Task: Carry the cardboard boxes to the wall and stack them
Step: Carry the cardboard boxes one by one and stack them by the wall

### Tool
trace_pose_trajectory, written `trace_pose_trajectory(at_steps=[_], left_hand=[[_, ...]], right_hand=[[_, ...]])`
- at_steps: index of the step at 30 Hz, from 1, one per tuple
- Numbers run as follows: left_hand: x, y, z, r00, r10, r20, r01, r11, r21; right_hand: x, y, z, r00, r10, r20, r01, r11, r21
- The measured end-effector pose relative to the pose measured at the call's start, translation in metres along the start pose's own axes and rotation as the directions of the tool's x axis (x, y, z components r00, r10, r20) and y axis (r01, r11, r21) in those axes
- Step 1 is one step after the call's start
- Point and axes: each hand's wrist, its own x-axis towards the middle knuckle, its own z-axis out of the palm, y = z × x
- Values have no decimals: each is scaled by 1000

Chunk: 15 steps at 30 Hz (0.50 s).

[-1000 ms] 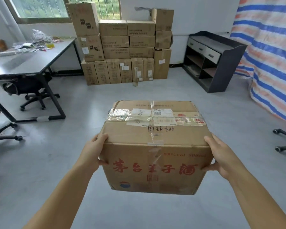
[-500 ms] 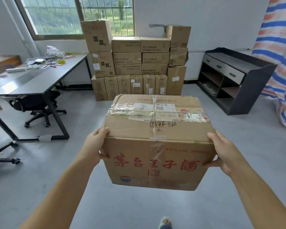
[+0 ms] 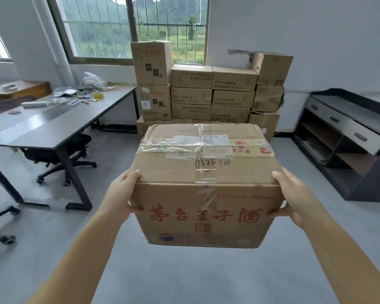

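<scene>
The taped cardboard box (image 3: pixel 203 183) was held in the air in front of the stack of boxes (image 3: pixel 208 93) at the wall, not yet placed. It could slip down, since it was only squeezed at its sides. The left hand (image 3: pixel 122 194) and right hand (image 3: pixel 291 194) were curled around the near corners, arms stretched forward.

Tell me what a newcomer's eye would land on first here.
First, the taped cardboard box with red lettering, held up front and centre between the left hand and right hand. Behind it, the stack of boxes against the wall under the barred window.
</scene>
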Motion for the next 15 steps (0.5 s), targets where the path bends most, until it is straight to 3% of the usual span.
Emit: trace_pose_trajectory(at_steps=[15], left_hand=[[311,159,23,986,155,62,-155,988,-10]], right_hand=[[232,-131,183,992,-103,-76,113,983,147]])
